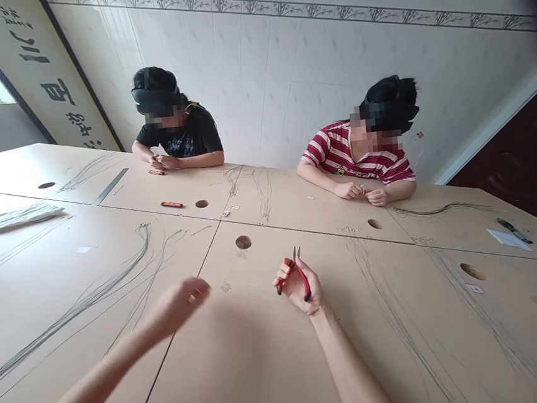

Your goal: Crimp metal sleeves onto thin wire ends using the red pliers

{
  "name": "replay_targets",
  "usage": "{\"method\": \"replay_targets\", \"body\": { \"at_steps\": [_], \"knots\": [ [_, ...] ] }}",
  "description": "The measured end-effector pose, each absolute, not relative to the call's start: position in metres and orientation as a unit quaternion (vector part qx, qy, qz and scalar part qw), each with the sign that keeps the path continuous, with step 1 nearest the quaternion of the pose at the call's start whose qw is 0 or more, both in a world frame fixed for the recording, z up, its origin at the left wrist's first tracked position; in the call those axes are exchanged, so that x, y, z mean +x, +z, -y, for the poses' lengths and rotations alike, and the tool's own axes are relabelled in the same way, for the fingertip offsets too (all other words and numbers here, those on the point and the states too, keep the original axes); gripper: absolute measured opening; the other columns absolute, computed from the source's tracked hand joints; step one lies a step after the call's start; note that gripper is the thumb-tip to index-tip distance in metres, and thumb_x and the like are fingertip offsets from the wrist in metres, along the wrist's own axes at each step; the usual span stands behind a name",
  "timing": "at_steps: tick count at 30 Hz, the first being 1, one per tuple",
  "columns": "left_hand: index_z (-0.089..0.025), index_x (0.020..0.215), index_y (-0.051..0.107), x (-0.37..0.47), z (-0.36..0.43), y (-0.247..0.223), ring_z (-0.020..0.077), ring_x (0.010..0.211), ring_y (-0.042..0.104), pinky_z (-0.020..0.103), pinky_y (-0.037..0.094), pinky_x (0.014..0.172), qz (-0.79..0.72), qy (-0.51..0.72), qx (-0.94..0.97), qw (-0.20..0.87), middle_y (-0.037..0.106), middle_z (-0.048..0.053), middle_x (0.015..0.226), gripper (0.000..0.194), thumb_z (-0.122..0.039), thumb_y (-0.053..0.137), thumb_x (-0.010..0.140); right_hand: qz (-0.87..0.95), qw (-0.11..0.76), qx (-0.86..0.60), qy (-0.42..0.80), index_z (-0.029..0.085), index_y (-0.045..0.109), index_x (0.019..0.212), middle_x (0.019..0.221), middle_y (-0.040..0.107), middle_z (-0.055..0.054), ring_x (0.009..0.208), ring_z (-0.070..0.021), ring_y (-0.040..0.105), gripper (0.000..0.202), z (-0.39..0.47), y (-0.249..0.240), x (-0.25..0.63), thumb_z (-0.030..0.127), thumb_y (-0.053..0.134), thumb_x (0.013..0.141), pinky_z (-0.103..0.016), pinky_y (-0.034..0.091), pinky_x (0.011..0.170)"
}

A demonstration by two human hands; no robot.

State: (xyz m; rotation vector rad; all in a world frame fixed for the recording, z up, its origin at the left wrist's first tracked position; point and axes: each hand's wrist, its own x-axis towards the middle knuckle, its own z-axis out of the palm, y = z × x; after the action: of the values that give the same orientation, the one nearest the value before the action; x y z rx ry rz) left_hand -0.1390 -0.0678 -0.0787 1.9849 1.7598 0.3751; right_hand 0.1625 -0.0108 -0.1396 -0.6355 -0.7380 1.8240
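Red-and-black-handled pliers (307, 280) rest in my right hand (311, 293), palm turned up and fingers curled around the handles. Their narrow jaws point away from me and stand slightly apart. My left hand (181, 306) is over the table to the left, smeared by motion. Its fingers look bent, but whether they hold anything is unclear. Left of it lies a bundle of long thin wires (132, 262), with small pieces at the far tips. A looser group of wires (387, 307) lies to the right of my right hand.
Two people sit across the joined tables (265, 366), one in a black shirt (195, 132), one in a striped shirt (363, 154). A red utility knife (172, 204), a metal ruler (110, 186), a white bag (16, 217) and a pen (513, 230) lie about. A round hole (242, 242) pierces the tabletop.
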Motion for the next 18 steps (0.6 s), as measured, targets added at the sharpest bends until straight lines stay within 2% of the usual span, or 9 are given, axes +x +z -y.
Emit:
{"method": "replay_targets", "body": {
  "at_steps": [2,4,6,9,14,18],
  "knots": [
    [-0.017,0.094,0.067,-0.183,0.045,-0.075,0.028,0.104,0.058,0.036,0.045,0.085,-0.703,0.15,0.677,0.157,0.064,0.011,0.117,0.026,-0.033,0.046,0.089,0.269,0.507,-0.234,0.785,0.021,0.064,0.088,0.072,0.049,0.003,0.065,-0.0121,0.05,0.024,0.013,-0.146,0.16,0.045,0.063,0.085,-0.031,0.051,0.072],
    [-0.015,0.088,0.067,-0.211,0.027,-0.075,0.0362,0.108,0.053,0.044,0.045,0.086,-0.755,0.147,0.631,0.106,0.06,0.017,0.118,0.025,-0.033,0.05,0.084,0.24,0.503,-0.211,0.803,0.019,0.065,0.088,0.072,0.05,0.003,0.065,-0.0112,0.05,0.021,0.014,-0.149,0.159,0.039,0.065,0.085,-0.03,0.051,0.072],
    [-0.016,0.086,0.068,-0.223,0.015,-0.081,0.0394,0.108,0.051,0.047,0.044,0.085,-0.78,0.143,0.604,0.078,0.06,0.019,0.114,0.026,-0.038,0.054,0.081,0.22,0.504,-0.194,0.812,0.018,0.066,0.089,0.072,0.051,0.003,0.065,-0.0106,0.051,0.018,0.013,-0.149,0.16,0.036,0.066,0.086,-0.029,0.051,0.072],
    [-0.018,0.085,0.068,-0.219,0.004,-0.095,0.0398,0.111,0.05,0.05,0.041,0.091,-0.789,0.143,0.595,0.055,0.059,0.018,0.113,0.027,-0.042,0.058,0.078,0.201,0.506,-0.179,0.82,0.017,0.066,0.088,0.071,0.052,0.003,0.065,-0.0105,0.051,0.016,0.012,-0.149,0.16,0.033,0.067,0.086,-0.029,0.052,0.072],
    [-0.019,0.073,0.064,-0.21,-0.007,-0.107,0.0402,0.116,0.049,0.053,0.038,0.095,-0.787,0.161,0.593,0.062,0.061,0.018,0.11,0.021,-0.034,0.051,0.081,0.184,0.51,-0.171,0.823,0.016,0.066,0.087,0.069,0.052,0.003,0.064,-0.0108,0.051,0.015,0.012,-0.149,0.159,0.031,0.067,0.086,-0.03,0.052,0.071],
    [-0.018,0.08,0.059,-0.223,-0.02,-0.092,0.0377,0.11,0.054,0.054,0.041,0.092,-0.786,0.201,0.575,0.106,0.065,0.018,0.104,0.024,-0.038,0.045,0.084,0.177,0.513,-0.171,0.822,0.016,0.065,0.087,0.069,0.053,0.003,0.064,-0.0109,0.051,0.014,0.013,-0.148,0.157,0.03,0.066,0.087,-0.031,0.052,0.071]
  ]
}}
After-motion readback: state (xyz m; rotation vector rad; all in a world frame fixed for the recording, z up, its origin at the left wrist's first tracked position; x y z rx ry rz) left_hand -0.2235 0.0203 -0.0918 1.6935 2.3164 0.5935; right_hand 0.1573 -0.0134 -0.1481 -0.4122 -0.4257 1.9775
